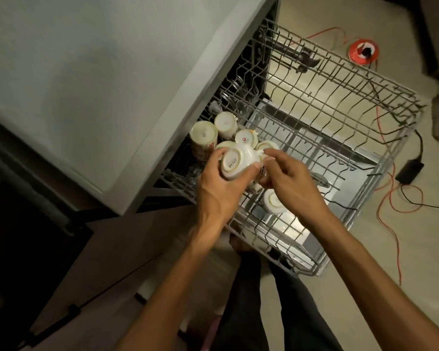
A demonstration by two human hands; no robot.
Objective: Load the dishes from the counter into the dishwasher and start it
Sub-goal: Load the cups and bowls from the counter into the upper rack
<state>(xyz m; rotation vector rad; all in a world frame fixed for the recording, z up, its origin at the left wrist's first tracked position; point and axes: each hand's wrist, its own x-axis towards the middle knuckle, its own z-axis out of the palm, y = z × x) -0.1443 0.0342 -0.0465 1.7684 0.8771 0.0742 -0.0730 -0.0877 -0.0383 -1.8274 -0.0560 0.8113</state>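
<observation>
Holding cup (235, 163) upside-down so it drains: your left hand (217, 191) grips it, right hand (287, 178) pinches its handle above upper rack (360, 158).

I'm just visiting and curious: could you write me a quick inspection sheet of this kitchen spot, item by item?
Surface: pulled-out wire dishwasher rack, mostly bare; grey counter above it.
Job's things: upturned white cups clustered at the rack's near-counter corner; one more cup apart, nearer the front.
Clutter: nothing seen.
Grips: left hand holds an upside-down white cup; right hand pinches at its side.
Cables: orange cord and black cable on the floor, orange reel.
Surroundings: pale floor.
</observation>
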